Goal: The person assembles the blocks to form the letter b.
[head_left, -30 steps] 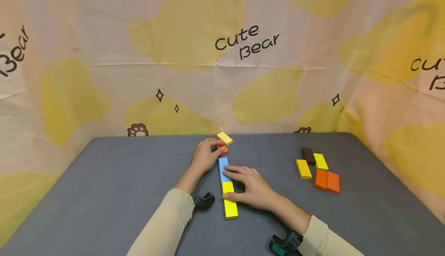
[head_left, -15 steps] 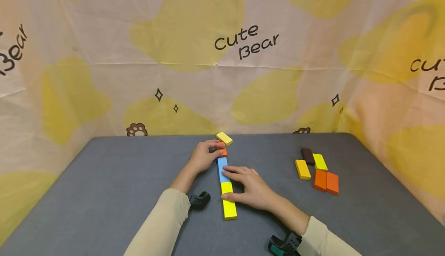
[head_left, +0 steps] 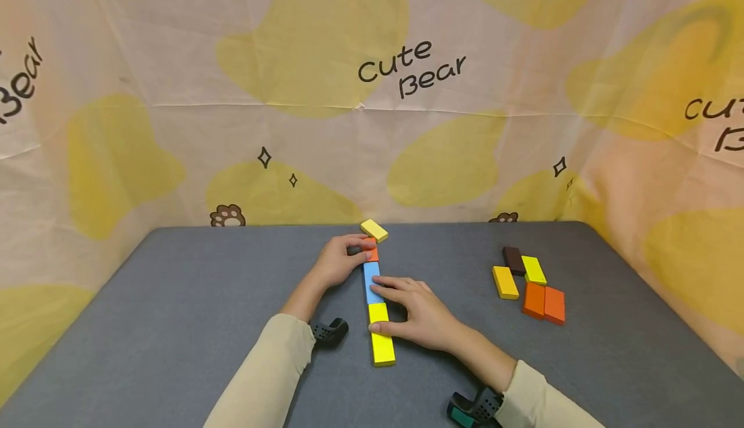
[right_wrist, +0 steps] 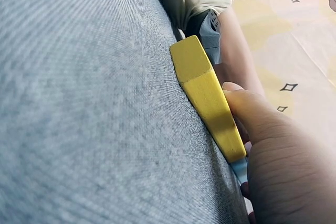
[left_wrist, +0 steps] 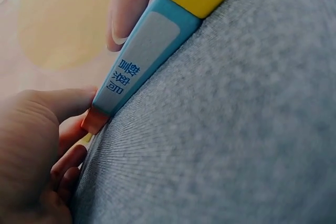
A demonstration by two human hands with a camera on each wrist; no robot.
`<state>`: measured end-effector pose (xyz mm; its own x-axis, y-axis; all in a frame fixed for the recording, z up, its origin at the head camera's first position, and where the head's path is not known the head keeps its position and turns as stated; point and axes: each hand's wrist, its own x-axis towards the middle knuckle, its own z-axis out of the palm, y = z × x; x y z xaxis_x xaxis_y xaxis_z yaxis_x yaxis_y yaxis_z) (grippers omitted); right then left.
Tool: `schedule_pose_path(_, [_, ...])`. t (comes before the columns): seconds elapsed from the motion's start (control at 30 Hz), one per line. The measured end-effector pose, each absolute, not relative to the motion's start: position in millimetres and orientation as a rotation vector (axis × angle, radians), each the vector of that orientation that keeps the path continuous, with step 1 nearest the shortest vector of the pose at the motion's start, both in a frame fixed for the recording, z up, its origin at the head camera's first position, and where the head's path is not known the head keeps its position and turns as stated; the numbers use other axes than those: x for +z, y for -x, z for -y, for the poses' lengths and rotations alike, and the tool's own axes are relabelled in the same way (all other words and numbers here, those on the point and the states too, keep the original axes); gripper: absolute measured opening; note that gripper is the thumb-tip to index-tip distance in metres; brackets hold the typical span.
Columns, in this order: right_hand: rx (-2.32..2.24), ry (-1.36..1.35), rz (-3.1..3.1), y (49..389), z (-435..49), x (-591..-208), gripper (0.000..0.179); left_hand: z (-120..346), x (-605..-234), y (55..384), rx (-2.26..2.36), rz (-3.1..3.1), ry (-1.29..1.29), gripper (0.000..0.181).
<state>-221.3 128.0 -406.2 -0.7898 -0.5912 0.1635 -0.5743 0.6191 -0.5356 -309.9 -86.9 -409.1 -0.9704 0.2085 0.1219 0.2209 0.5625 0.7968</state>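
Note:
A blue block (head_left: 372,279) and a yellow block (head_left: 381,344) lie end to end in a line on the grey table. At the far end of the blue block is an orange block (head_left: 374,252), which my left hand (head_left: 338,261) pinches between thumb and fingers. In the left wrist view, the orange block (left_wrist: 95,120) meets the end of the blue block (left_wrist: 139,56), whose side bears printed characters. My right hand (head_left: 421,315) rests on the line, its fingertips on the blue block and its thumb on the yellow block (right_wrist: 212,114).
Beyond the orange block, a pale yellow block (head_left: 374,230) lies at an angle near the table's back edge. To the right lie a dark brown block (head_left: 513,261), a lime-yellow block (head_left: 533,270), a golden-yellow block (head_left: 505,283) and two orange blocks (head_left: 544,302). Behind hangs a patterned cloth (head_left: 325,60).
My left hand has shifted slightly left and straightened the orange block, bringing it against the blue block's far end. The right hand stays in nearly the same place.

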Motion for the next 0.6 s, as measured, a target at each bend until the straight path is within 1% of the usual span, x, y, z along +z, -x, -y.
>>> schedule_pose_path(0.6, [-0.948, 0.972, -2.788, 220.1, -127.7, -405.7, 0.071, 89.0, -407.8, 308.2, -1.427, 2.779, 0.474, 0.031])
